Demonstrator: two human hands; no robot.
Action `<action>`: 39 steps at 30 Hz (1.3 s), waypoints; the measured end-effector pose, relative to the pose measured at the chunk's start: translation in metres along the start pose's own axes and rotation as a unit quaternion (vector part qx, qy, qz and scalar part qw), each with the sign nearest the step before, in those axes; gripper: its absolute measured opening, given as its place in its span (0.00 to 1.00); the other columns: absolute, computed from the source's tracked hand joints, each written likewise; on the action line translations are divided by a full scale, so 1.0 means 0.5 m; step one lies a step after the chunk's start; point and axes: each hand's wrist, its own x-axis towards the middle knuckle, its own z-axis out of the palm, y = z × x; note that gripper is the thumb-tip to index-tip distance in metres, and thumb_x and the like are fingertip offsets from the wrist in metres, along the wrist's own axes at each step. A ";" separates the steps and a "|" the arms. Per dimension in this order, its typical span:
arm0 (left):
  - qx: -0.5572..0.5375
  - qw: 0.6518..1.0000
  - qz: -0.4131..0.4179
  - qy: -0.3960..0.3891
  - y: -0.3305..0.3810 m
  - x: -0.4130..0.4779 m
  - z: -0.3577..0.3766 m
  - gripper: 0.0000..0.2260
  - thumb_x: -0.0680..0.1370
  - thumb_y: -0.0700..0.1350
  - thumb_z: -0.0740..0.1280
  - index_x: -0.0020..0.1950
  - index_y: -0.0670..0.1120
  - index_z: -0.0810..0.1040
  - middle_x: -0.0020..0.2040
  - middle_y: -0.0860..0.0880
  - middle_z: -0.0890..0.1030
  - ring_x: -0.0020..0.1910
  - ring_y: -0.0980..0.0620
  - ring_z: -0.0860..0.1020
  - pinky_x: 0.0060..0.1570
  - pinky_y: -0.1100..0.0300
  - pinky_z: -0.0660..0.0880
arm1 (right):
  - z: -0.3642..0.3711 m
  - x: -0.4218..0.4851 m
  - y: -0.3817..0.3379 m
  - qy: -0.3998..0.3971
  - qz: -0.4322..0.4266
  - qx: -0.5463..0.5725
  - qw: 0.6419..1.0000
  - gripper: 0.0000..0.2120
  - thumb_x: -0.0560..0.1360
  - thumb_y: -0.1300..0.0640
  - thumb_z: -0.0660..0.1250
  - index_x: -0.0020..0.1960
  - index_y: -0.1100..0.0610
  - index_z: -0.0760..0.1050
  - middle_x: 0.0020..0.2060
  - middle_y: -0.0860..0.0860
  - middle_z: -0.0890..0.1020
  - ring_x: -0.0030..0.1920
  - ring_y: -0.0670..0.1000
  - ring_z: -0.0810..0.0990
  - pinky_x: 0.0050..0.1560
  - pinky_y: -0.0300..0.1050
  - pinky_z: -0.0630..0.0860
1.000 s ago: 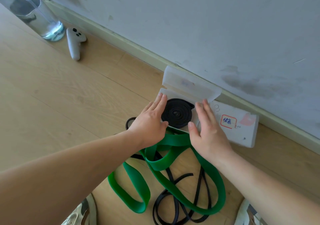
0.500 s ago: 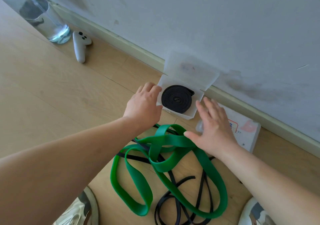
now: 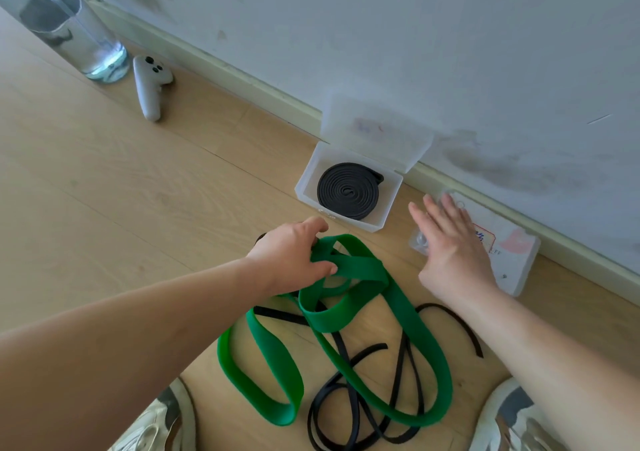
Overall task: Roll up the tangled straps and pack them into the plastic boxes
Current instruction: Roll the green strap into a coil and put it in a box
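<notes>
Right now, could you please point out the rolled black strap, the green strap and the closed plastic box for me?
rolled black strap (image 3: 347, 191): head view, centre of the coil.
green strap (image 3: 414, 332): head view, flat stretch on its right side.
closed plastic box (image 3: 509, 267): head view, bare part of its lid.

The left hand (image 3: 294, 256) now grips the green strap (image 3: 408, 329); the right hand (image 3: 450, 246) has shifted over the closed box (image 3: 512, 263).

The left hand (image 3: 294, 253) curls round the green strap (image 3: 273, 360); the right hand (image 3: 450, 246) is spread flat, fingers straight.
</notes>
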 end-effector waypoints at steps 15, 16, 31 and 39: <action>-0.280 0.956 -0.025 -0.082 0.060 -0.048 -0.082 0.07 0.79 0.52 0.72 0.46 0.50 0.84 0.39 0.52 0.85 0.34 0.56 0.81 0.33 0.62 0.78 | -0.091 -0.017 -0.123 -0.170 -0.017 0.437 0.883 0.19 0.70 0.33 0.74 0.57 0.41 0.83 0.52 0.42 0.87 0.58 0.44 0.83 0.66 0.51 0.77; -0.316 0.942 -0.022 -0.106 0.065 -0.058 -0.097 0.06 0.79 0.52 0.72 0.48 0.50 0.85 0.42 0.51 0.86 0.37 0.54 0.83 0.36 0.61 0.79 | -0.106 -0.025 -0.128 -0.183 -0.024 0.454 0.872 0.22 0.69 0.32 0.74 0.56 0.43 0.84 0.51 0.45 0.88 0.55 0.49 0.86 0.63 0.54 0.80; -0.103 0.991 0.042 -0.071 0.250 -0.346 -0.326 0.18 0.80 0.61 0.66 0.51 0.47 0.82 0.45 0.45 0.85 0.41 0.44 0.79 0.46 0.49 0.78 | -0.419 -0.205 -0.202 -0.157 -0.027 0.322 0.933 0.10 0.79 0.43 0.69 0.47 0.49 0.81 0.46 0.50 0.86 0.45 0.50 0.83 0.55 0.56 0.81; -0.253 0.965 0.028 0.060 0.387 -0.547 -0.422 0.11 0.79 0.56 0.71 0.48 0.49 0.84 0.39 0.51 0.87 0.33 0.57 0.83 0.30 0.67 0.76 | -0.615 -0.369 -0.242 -0.041 -0.019 0.386 0.921 0.14 0.76 0.39 0.71 0.49 0.50 0.83 0.44 0.48 0.88 0.46 0.54 0.87 0.51 0.54 0.84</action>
